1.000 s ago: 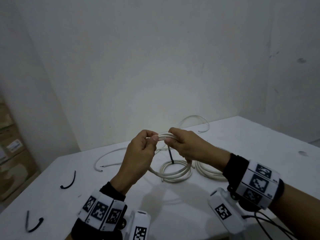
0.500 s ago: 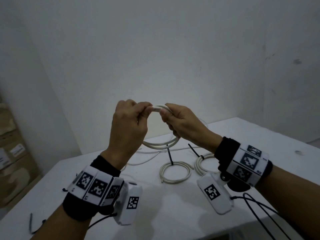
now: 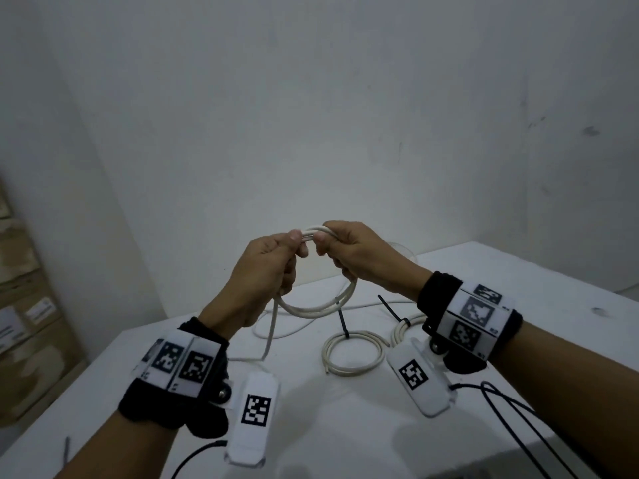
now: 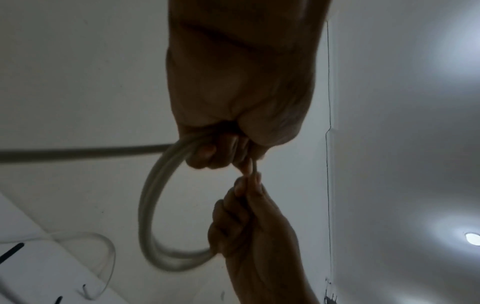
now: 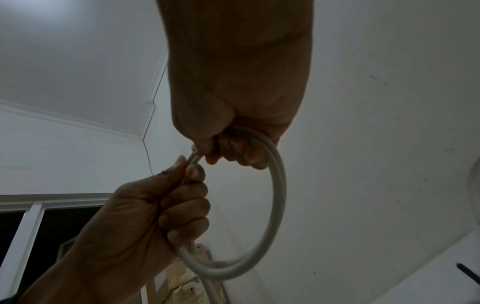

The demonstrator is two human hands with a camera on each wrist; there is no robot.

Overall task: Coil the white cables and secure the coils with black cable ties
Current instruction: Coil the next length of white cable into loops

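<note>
Bench (image 3: 518,357) surface, white, fills the lower part of the head view below a pale wall (image 3: 311,98); stacked cardboard boxes (image 3: 24,305) stand off its left edge. Above it the left hand (image 3: 262,271) and right hand (image 3: 359,257) are raised close together, each wrist wearing a black band with printed markers. Both hands grip the white cable coil (image 3: 318,305), held in the air: the fingers (image 5: 187,214) of the left hand are curled round its strands, and the right hand's fingers (image 4: 226,224) are likewise wrapped on the loop, thumbs nearly touching at the top. A loose tail of the cable drops from the left hand to the bench. On the bench beneath lies a finished coil (image 3: 352,354) with a black cable tie (image 3: 343,321) standing up from it. Just right of it, partly hidden by the right wrist, is a second tied coil (image 3: 403,328), its tie (image 3: 390,307) slanting left.
</note>
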